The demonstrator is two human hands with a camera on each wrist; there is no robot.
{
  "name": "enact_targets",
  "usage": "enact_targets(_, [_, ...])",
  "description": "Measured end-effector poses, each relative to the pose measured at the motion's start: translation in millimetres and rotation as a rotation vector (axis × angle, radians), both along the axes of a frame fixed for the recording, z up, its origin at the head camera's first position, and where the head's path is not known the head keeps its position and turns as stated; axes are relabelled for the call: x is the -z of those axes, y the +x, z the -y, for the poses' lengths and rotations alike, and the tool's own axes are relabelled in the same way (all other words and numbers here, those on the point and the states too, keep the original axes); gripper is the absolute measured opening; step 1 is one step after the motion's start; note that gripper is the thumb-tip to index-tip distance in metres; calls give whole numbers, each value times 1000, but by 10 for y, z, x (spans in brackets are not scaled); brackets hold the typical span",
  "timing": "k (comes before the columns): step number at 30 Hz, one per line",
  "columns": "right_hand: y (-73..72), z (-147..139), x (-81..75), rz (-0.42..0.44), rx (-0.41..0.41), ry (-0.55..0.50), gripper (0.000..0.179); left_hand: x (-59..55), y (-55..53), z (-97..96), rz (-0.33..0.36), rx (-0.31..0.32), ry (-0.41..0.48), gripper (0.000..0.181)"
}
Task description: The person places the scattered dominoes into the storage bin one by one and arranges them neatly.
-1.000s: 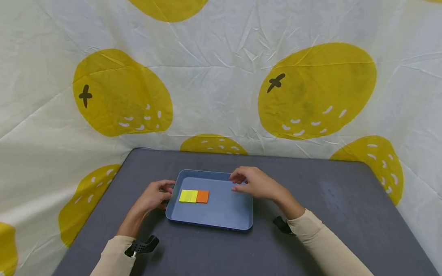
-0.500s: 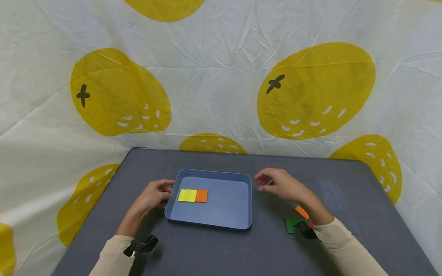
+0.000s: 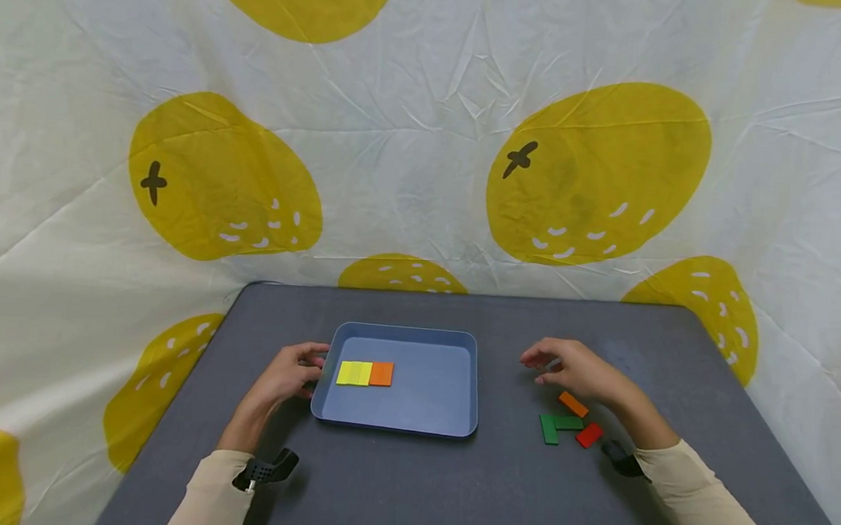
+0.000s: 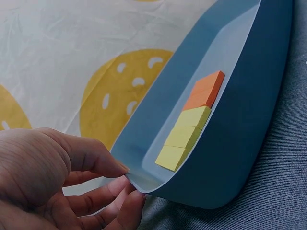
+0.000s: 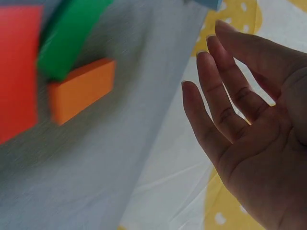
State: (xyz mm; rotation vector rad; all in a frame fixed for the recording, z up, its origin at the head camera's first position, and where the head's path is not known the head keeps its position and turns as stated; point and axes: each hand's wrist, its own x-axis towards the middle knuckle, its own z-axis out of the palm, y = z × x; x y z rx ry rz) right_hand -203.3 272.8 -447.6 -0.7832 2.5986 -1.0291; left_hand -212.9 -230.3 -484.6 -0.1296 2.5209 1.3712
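A shallow blue tray lies on the table, its left rim pinched between the thumb and fingers of my left hand. Inside the tray, flat yellow blocks and orange blocks form one touching row. My right hand is above the table to the right of the tray, holding nothing, with its fingers loosely bent. Just below it lie a loose orange block, two green blocks and a red block. The right wrist view shows that palm bare.
The dark grey table carries the tray near its middle. Behind it hangs a white cloth printed with big yellow shapes. Each wrist wears a black device, such as the right one.
My right hand has moved from over the tray's right side out to the right, uncovering the loose orange, green and red blocks. The left hand stays on the tray's rim.
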Motion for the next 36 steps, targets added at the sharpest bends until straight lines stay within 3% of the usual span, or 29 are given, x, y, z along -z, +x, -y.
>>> enact_targets(13, [157, -398, 210, 47, -34, -8, 33, 4, 12, 3, -6, 2, 3, 47])
enact_targets(29, [185, -672, 386, 34, -132, -42, 45, -2, 21, -5, -7, -5, -1, 47])
enact_targets(36, [205, -677, 431, 39, -98, -15, 46, -4, 7, -15, -4, -3, -1, 48])
